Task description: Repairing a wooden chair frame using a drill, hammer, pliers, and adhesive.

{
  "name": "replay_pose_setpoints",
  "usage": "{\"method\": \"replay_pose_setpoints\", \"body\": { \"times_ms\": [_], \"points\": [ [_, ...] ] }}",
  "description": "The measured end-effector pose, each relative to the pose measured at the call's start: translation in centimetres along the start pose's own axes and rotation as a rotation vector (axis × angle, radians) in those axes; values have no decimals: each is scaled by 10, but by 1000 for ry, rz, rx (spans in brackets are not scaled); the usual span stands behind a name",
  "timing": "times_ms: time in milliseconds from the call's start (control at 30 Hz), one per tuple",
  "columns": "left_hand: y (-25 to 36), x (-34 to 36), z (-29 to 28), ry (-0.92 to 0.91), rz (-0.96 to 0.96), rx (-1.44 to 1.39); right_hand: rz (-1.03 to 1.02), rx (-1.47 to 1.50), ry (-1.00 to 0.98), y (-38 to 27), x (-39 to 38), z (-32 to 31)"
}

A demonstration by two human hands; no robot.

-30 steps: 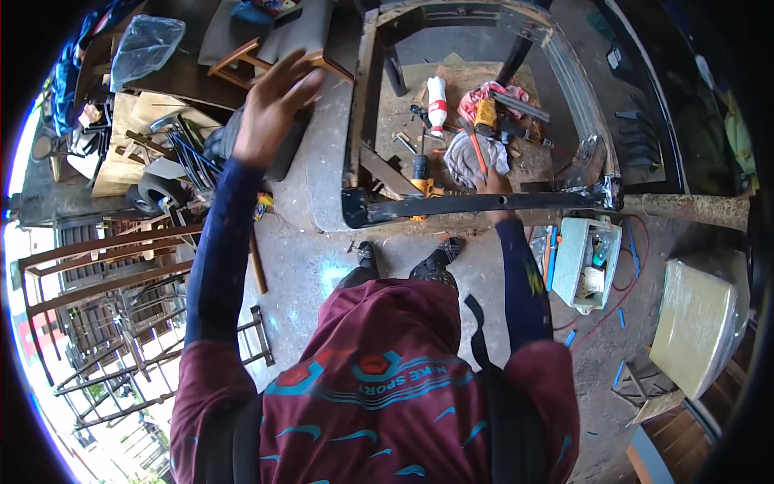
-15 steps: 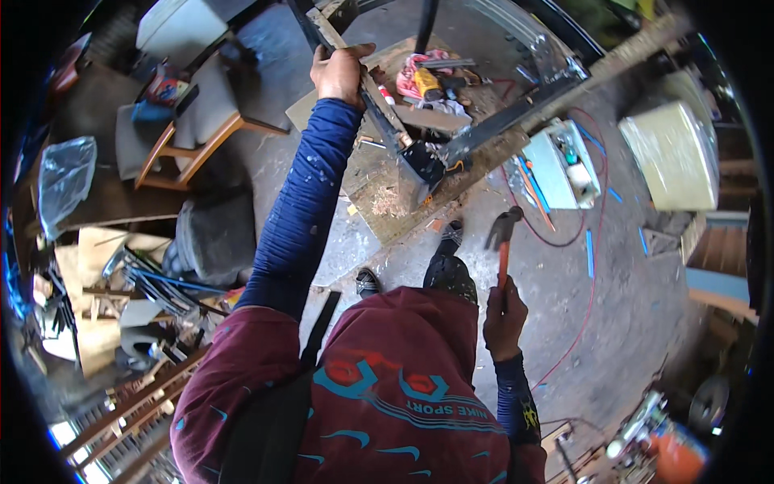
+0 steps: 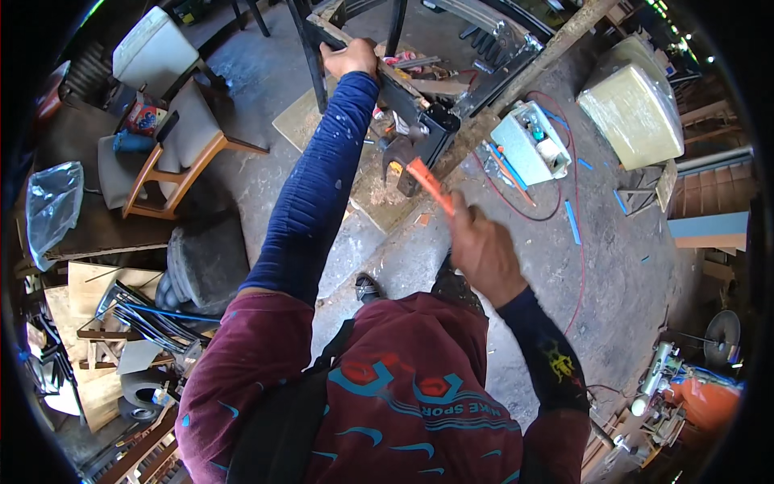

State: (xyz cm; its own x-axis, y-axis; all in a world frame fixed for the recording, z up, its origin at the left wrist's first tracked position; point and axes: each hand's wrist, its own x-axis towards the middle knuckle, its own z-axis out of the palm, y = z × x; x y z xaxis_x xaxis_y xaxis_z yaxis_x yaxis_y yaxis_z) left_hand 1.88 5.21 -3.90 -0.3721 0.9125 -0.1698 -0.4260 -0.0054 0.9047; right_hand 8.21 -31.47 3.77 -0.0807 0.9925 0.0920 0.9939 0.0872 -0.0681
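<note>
The biggest thing, the dark furniture frame [image 3: 438, 133], occupies the upper middle of the frame of view, with its nearest corner pointing down toward the person. Half a second ago it is in nearly the same place, so the main change is not there. Under it lies a wooden board [image 3: 302, 123], and to the right, in the upper right part, stands a pale storage box [image 3: 509, 139].

The left hand [image 3: 352, 58] remains at upper centre, closed over the frame's rail; the fingers on the far side are hidden. One second ago this hand is spread and empty, so the frame has now, I judge, a steadying hold.

The right hand [image 3: 488, 250] makes the larger change. It is gripping the claw hammer [image 3: 433, 187] by its orange handle, and has come from lower right up to right of centre. The hammer's head [image 3: 397, 153], blurred, is now just beside the corner; I cannot tell if it touches. This suggests to me that the work is concentrated at this corner.
</note>
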Motion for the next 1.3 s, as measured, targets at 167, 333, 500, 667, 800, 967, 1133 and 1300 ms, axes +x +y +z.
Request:
{"method": "replay_pose_setpoints", "body": {
  "times_ms": [167, 333, 500, 667, 800, 967, 1133, 1300],
  "points": [
    [-9, 10, 5, -9, 57, 42, -18, -7, 7, -5, -2, 1],
    [-17, 14, 9, -18, 63, -31, -108, -20, -92, 1, 1, -3],
    [-14, 5, 9, -36, 75, 113, 67, -242, 35, 7, -4, 0],
    [-11, 3, 9, -37, 59, 79, -274, -136, -55, 18, -10, 2],
    [-13, 3, 10, -85, 33, -66, -4, 26, -16, 23, -15, 7],
    [-19, 4, 12, -70, 35, -47, -136, -229, -36, 46, -18, 6],
    [-30, 17, 11, -96, 28, -56, -168, 75, 173, 83, -39, 5],
    [-31, 26, 5, -99, 46, 3, 287, 578, 666, 139, -44, 74]
  ]
}}
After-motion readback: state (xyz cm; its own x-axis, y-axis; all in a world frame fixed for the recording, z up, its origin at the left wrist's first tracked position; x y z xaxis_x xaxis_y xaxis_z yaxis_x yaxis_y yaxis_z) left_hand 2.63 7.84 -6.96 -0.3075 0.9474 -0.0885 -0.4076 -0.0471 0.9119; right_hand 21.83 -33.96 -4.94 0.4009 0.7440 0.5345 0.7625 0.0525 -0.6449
